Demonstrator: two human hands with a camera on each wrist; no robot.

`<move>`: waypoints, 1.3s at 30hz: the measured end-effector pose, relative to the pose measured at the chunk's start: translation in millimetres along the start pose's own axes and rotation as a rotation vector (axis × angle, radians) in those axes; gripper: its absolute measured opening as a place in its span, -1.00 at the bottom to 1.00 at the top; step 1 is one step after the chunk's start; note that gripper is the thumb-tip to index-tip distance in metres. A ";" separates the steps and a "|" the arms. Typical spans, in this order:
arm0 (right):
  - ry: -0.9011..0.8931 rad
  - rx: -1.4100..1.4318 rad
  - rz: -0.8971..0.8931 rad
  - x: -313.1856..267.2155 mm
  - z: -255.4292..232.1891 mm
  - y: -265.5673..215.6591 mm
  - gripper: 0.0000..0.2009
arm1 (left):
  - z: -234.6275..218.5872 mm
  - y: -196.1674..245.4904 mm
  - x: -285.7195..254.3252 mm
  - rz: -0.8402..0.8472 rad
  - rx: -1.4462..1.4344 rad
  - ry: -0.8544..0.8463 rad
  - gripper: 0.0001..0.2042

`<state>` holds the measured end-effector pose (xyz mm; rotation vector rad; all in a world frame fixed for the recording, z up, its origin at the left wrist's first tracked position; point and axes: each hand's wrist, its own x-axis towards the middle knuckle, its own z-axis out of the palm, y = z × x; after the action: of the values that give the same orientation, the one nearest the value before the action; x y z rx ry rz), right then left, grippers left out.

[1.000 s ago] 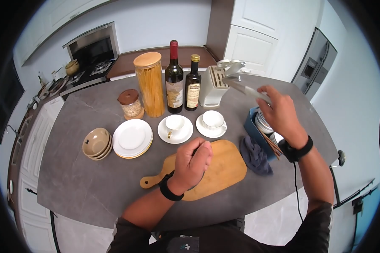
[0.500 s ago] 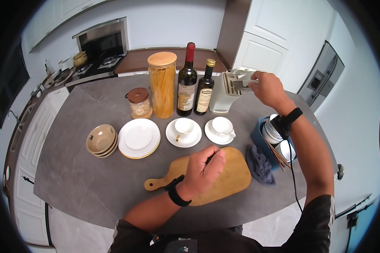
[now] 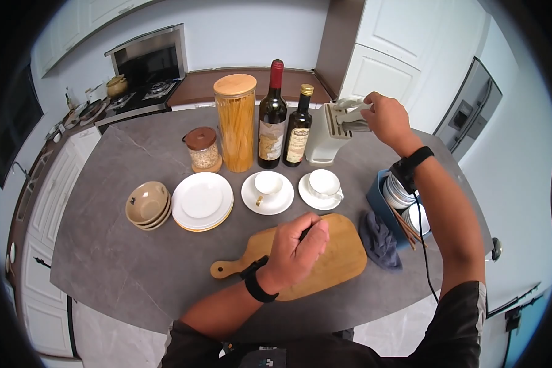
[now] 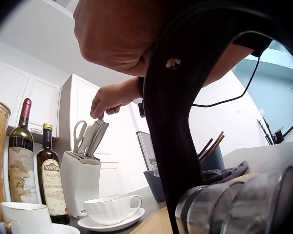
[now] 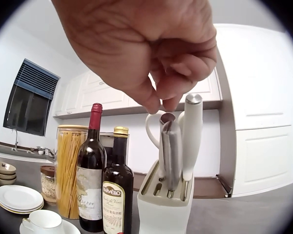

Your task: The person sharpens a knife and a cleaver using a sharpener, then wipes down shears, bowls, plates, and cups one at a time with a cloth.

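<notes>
My left hand is closed in a fist over the wooden cutting board. It grips the black loop handle of what looks like a knife sharpener, whose shiny metal rings show low in the left wrist view. Farther off, my right hand is above the white knife block. Thumb and forefinger pinch the top of a grey-handled knife that stands in the block, its blade mostly hidden in the slot. Beside it stand a white-handled knife and scissors.
A wine bottle, a vinegar bottle and a pasta jar stand left of the block. Two cups on saucers, stacked plates and bowls sit nearer. A blue bin and grey cloth lie right.
My right hand has carried the knife forward and left to the block and lowered it into a slot; over the last half second it barely moves. The left hand keeps its grip.
</notes>
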<state>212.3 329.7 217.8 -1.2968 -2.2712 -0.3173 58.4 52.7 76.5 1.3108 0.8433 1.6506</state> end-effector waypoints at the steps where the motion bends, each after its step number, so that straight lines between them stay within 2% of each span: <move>1: -0.001 0.000 0.003 -2.7 0.1 3.0 -0.71 | 0.4 0.7 -0.2 -0.007 -0.012 0.007 -0.71; 4: -0.017 -0.083 -0.067 -11.9 -0.5 6.5 -0.70 | -0.2 -0.4 -0.3 -0.017 -0.012 -0.002 -0.71; 6: -0.132 -0.113 -0.028 -16.8 -1.3 2.2 -0.66 | 0.6 1.3 -0.4 -0.022 -0.002 0.001 -0.70; 9: -0.189 -0.079 0.018 -11.4 22.7 12.3 -0.60 | 1.0 1.8 -0.2 -0.030 0.003 0.009 -0.72; 13: -0.137 -0.033 0.079 -0.8 46.8 9.1 -0.62 | 0.7 2.3 -0.8 -0.024 0.013 0.000 -0.71; 15: -0.319 0.140 0.188 8.5 48.8 5.0 -0.69 | 0.2 1.9 -1.0 -0.021 0.009 -0.004 -0.71; 16: -0.317 0.142 0.187 13.6 54.3 7.2 -0.69 | 0.1 1.7 -0.8 -0.021 0.000 -0.007 -0.71; 18: -0.435 0.209 0.304 21.1 65.6 11.7 -0.76 | -0.2 0.9 -0.9 -0.020 -0.003 -0.011 -0.71; 22: -0.480 0.216 0.322 29.3 69.1 12.4 -0.78 | 1.0 1.2 -1.8 -0.018 -0.002 -0.010 -0.72; 24: -0.514 -0.057 0.010 42.6 88.3 28.1 -0.79 | 1.4 0.1 -1.9 -0.020 -0.012 -0.003 -0.73; 25: -0.509 -0.056 0.013 40.2 81.4 24.0 -0.79 | 1.5 -0.3 -2.2 -0.026 -0.026 0.004 -0.74; 27: -0.437 0.033 0.141 33.5 50.2 7.2 -0.81 | 1.8 1.8 -2.1 -0.030 -0.045 0.003 -0.73; 30: -0.496 0.163 0.123 20.0 -3.6 7.4 -0.79 | 4.3 2.6 -2.6 -0.052 -0.055 0.021 -0.72; 33: -0.496 0.134 0.107 -7.1 -52.2 21.4 -0.71 | 5.0 3.8 -2.3 -0.059 -0.025 0.023 -0.71; 35: -0.482 0.138 0.137 -44.1 -89.9 29.6 -0.71 | 4.5 4.5 -0.8 -0.058 -0.007 0.010 -0.70; 39: -0.375 0.306 0.224 -157.8 -146.8 40.7 -0.77 | 3.7 4.0 0.2 -0.047 -0.007 0.010 -0.69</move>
<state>358.5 170.8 256.7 -1.5201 -2.3167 0.3678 61.2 51.3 81.0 1.2698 0.8668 1.6235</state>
